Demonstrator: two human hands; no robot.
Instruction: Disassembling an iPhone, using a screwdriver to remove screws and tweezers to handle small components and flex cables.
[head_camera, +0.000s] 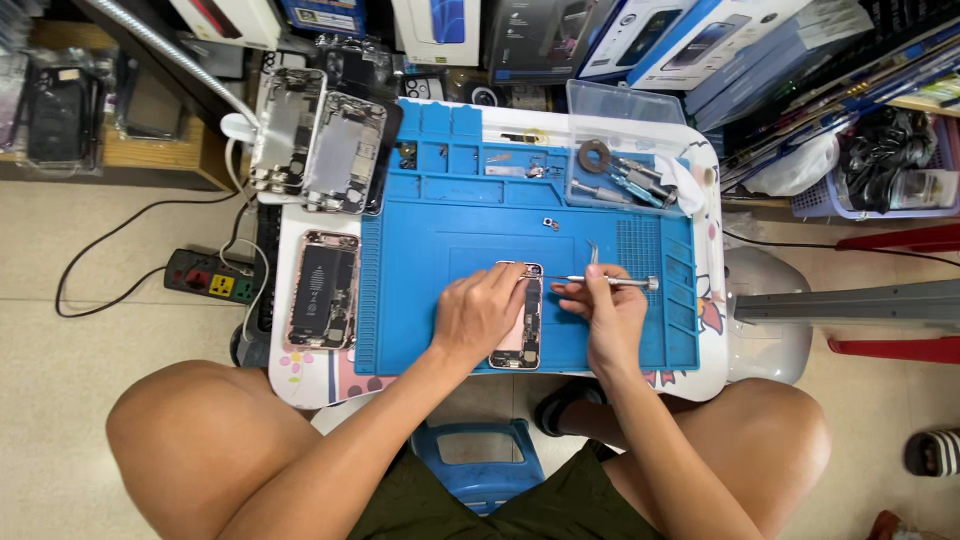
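Observation:
An opened phone (525, 335) with its insides exposed lies on the blue work mat (440, 240), near the mat's front edge. My left hand (478, 315) rests on the phone's left side and holds it down. In my right hand (612, 315) is a thin metal screwdriver (615, 282), held level, its tip pointing left at the phone's upper part. Metal tweezers (592, 251) lie on the mat just above my right hand. A tiny loose part (551, 224) sits on the mat higher up.
Another opened phone (323, 290) lies left of the mat on the small white table (300, 375). Two phone housings (318, 140) sit at the back left. A clear tray (625, 165) of tools stands at the back right. A power strip (208, 276) is on the floor.

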